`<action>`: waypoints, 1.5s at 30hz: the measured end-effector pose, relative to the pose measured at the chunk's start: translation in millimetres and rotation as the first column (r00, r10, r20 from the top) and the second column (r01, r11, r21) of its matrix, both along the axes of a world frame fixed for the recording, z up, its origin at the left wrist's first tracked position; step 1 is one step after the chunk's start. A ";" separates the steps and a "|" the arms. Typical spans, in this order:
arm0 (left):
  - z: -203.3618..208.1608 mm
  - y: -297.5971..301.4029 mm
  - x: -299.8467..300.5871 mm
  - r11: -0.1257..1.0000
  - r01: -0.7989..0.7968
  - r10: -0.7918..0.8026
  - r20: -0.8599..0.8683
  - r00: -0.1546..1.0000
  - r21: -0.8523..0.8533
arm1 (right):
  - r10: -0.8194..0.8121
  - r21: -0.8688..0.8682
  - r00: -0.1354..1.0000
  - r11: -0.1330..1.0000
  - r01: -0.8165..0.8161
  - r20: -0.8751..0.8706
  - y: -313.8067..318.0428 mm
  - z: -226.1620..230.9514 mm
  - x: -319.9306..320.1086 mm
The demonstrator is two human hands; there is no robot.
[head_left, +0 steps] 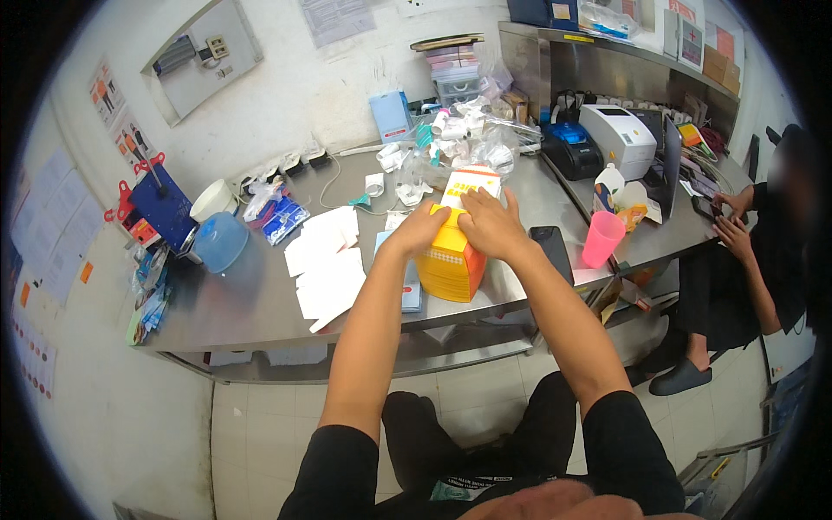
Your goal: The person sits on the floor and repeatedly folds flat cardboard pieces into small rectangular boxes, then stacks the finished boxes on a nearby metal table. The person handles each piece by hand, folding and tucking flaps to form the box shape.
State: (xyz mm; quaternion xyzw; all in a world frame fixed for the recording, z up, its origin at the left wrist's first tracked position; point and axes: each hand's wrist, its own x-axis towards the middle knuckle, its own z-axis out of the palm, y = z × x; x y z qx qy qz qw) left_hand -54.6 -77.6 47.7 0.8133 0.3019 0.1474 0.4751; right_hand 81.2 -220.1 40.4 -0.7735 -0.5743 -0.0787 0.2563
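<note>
A stack of yellow and orange folded cartons stands in front of me near the steel table's front edge, its layered edges facing me. A white and yellow printed panel rises at its far side. My left hand closes round the upper left edge of the stack, its fingertips partly hidden. Across the top and against the panel lies my right hand, fingers spread. Left of the stack are loose white paper sheets; a blue booklet or box sticks out from beneath it.
A black phone and pink cup stand to the right, near a white printer. Crumpled plastic and paper pile up behind. A blue tub is at left. Another person sits at far right, holding a phone.
</note>
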 end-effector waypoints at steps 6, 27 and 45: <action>-2.2 -5.3 -12.4 0.999 -0.047 0.047 -0.038 0.998 0.011 | 0.074 0.060 0.954 0.996 -0.059 -0.291 7.7 -27.2 -7.1; 49.4 -47.4 58.7 0.779 0.374 -0.041 -0.554 0.832 0.504 | -0.279 -0.045 0.896 0.959 0.281 -0.344 -305.3 -244.2 -83.3; 24.6 4.4 -89.0 0.898 -0.141 -0.023 0.365 0.931 0.416 | -0.718 -0.596 0.674 0.622 0.509 -0.174 -364.0 -284.7 -178.7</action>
